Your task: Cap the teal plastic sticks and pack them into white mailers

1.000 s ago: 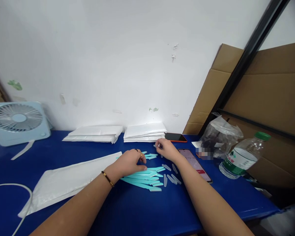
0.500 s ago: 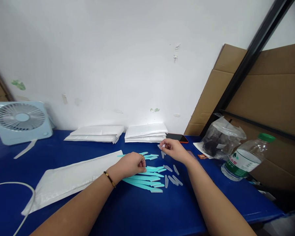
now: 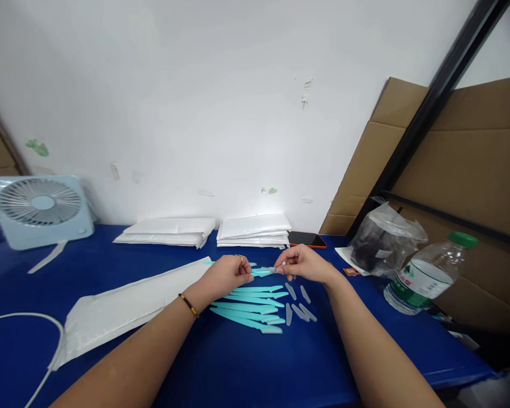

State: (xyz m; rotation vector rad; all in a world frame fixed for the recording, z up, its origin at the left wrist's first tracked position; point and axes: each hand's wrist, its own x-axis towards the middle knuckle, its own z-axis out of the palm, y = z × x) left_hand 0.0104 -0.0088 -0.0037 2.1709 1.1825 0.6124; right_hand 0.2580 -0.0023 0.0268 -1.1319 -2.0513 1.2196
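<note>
My left hand (image 3: 226, 277) pinches a teal eyebrow razor (image 3: 261, 273) by its handle, blade end toward the right. In the fingertips of my right hand (image 3: 302, 264) is a small translucent blade cap (image 3: 272, 270), held at the blade end of that razor. Whether the cap is on the blade or only touching it, I cannot tell. Several more teal eyebrow razors (image 3: 250, 309) lie fanned out below my hands. To their right, several loose translucent caps (image 3: 298, 311) are scattered on the blue table. Another razor lies partly hidden behind my left hand.
A long white padded envelope (image 3: 110, 317) lies at left, and two stacks of white envelopes (image 3: 165, 231) stand by the wall. Right of them are a phone (image 3: 308, 240), a bagged cup (image 3: 380, 241) and a water bottle (image 3: 425, 277). A fan (image 3: 45, 209) and cable (image 3: 59, 340) are at left.
My left hand has moved up, away from the fanned razors, with a razor in its fingers. My right hand has come down and left with a cap to the razor's blade end.
</note>
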